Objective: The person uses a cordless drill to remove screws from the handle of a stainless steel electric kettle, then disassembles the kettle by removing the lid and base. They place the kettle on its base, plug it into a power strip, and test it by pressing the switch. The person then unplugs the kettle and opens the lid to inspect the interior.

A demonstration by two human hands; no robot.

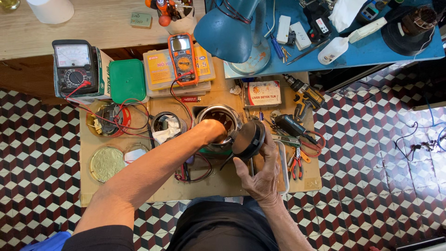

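Note:
My left hand [214,130] reaches into a round metal motor housing [222,116] that stands on the low wooden work board [213,183]; its fingers are hidden inside, so their grip cannot be seen. My right hand [260,174] holds a round black motor cap [248,139] tilted just right of the housing. A thin black wire hangs from the cap toward the board.
An orange digital multimeter [183,58] lies on flat boxes, an analogue meter [73,67] and a green lid [127,80] to the left. A blue desk lamp [227,32] overhangs. A yellow drill [304,97], pliers [295,163], tins and red leads [116,122] crowd the board.

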